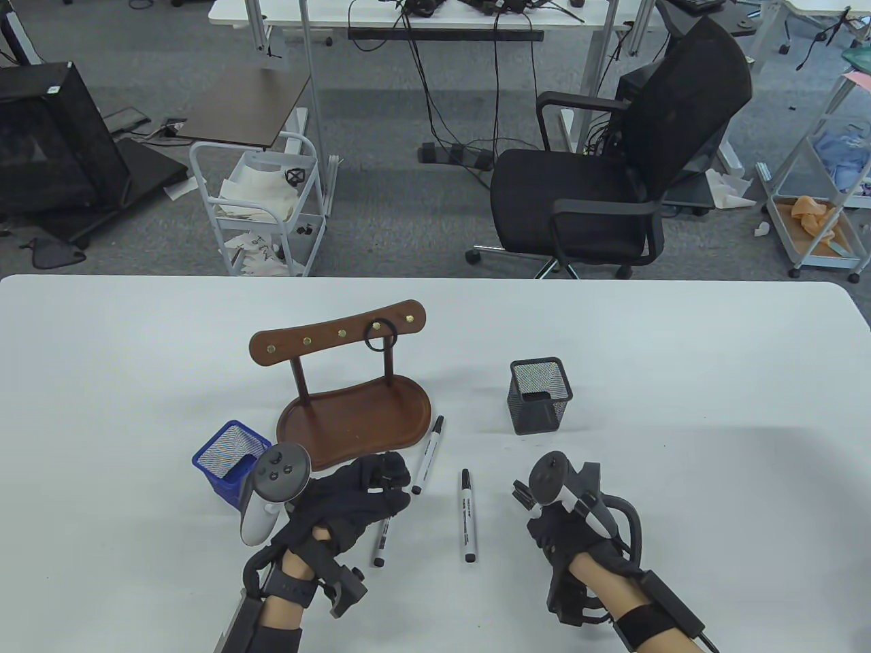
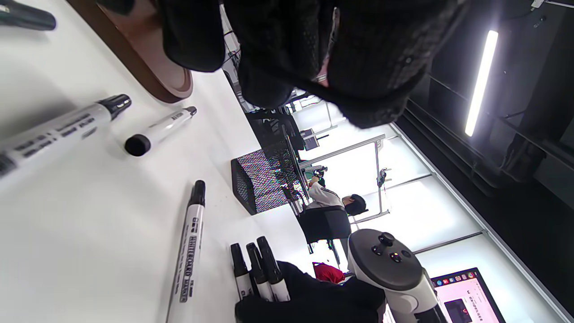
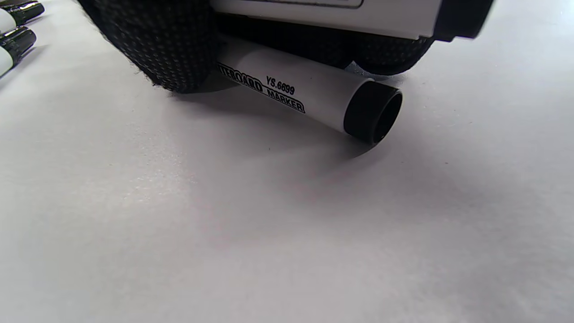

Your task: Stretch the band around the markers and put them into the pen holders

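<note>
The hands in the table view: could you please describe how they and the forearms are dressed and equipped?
Both the left hand and right hand wear black mesh-textured gloves. Each back carries a tracker, white-bodied with a dark grey round face bearing buttons and a thumbstick. Black straps with small boxes wrap each wrist, black cables loop beside them, and the forearms are bare.

black knit gloves (image 1: 354, 503), grey-white trackers (image 1: 272, 490)

We are looking down across the table (image 1: 136, 354); both wrist views are skimming it closely, sharing markers (image 2: 186, 251).
</note>
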Demonstrator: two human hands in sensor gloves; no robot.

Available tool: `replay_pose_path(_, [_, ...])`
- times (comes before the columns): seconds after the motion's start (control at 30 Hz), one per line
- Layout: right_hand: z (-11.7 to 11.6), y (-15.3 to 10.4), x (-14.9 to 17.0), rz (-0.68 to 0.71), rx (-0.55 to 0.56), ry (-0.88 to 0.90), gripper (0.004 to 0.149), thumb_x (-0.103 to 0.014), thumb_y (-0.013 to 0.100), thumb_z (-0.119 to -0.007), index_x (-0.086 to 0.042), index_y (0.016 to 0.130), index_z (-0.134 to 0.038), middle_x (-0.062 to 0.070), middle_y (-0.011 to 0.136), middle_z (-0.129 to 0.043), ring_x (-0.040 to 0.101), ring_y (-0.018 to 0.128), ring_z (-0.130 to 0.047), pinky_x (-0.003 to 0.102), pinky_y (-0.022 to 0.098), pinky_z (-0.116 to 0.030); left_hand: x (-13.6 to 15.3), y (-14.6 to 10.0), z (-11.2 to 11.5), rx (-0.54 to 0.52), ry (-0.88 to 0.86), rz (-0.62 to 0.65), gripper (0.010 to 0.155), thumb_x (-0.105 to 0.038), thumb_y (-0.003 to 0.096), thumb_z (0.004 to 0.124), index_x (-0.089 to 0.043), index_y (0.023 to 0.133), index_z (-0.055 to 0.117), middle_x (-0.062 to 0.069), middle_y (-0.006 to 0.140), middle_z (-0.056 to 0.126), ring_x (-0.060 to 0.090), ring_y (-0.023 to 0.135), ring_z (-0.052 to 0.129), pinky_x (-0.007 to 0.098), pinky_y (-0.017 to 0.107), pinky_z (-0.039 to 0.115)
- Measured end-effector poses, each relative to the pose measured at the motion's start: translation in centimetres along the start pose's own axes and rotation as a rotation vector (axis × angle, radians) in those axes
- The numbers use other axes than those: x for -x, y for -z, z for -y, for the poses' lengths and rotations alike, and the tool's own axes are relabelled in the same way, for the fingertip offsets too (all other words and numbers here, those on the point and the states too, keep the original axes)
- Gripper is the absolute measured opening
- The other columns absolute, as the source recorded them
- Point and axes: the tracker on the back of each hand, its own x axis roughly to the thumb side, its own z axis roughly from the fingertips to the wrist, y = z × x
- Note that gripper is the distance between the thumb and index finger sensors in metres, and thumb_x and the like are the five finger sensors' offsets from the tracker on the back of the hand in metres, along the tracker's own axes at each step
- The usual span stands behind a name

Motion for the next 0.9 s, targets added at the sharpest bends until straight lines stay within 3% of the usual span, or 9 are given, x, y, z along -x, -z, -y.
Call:
replay_pose_path(0.43, [0.7,1.0,-0.5,-0.008,-0.054,-0.018,0.050,-0.036,0.052,-0.085,-0.016,0.093,-0.063,0.006,0.087,-0.077,0.028,0.067,-0.087,0.053,0.058,-0.077,0.1,0.2,0.1,0.007,0.004,-0.009,0.068,-0.036,0.0521,0.091,-0.008,0.107,0.062,0.017,0.106,0.081,0.052,0.104,0.062,0.077,0.073,0.042])
replay_pose_path(0.9, [3.4,-0.3,-1.2,0.113,-0.173,0.112,0.048,-0.035,0.053,-0.081,-0.015,0.092,-0.061,0.013,0.099,-0.076,0.043,0.084,-0.088,0.056,0.058,-0.080,0.2,0.4,0.6,0.020,0.014,-0.013,0.068,-0.036,0.0522,0.091,-0.008,0.107,0.063,0.016,0.106,0.081,0.052,0.104,0.062,0.077,0.073,0.041])
